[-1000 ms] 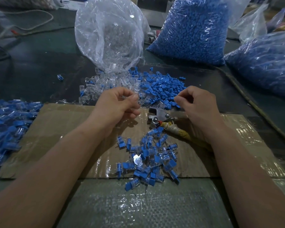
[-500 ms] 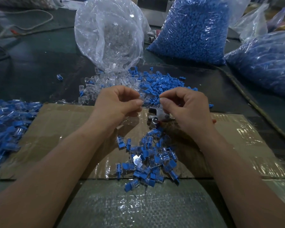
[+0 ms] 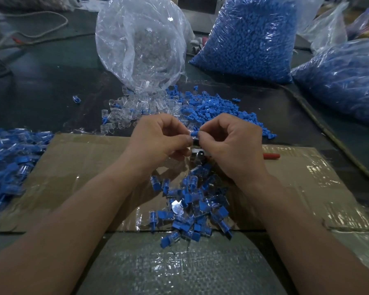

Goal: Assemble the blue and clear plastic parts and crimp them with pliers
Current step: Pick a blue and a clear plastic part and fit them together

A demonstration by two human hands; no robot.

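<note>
I see a dark table (image 3: pixel 41 86) with bags and little parts.
A cardboard sheet (image 3: pixel 83 167) lies near me, a woven mat (image 3: pixel 168 271) nearer still. Far off sit a clear bag (image 3: pixel 141 43) and two blue bags (image 3: pixel 249 39), with loose clear parts (image 3: pixel 132 111) and loose blue parts (image 3: pixel 219 107) in front.

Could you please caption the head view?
Left hand and right hand pinch one blue part above the pliers.

On brown cardboard sheet (image 3: pixel 83 177): heap of assembled blue-and-clear plastic pieces (image 3: pixel 192 206). Behind: clear plastic caps (image 3: pixel 132 111) left of blue plastic plugs (image 3: pixel 218 107).
</note>
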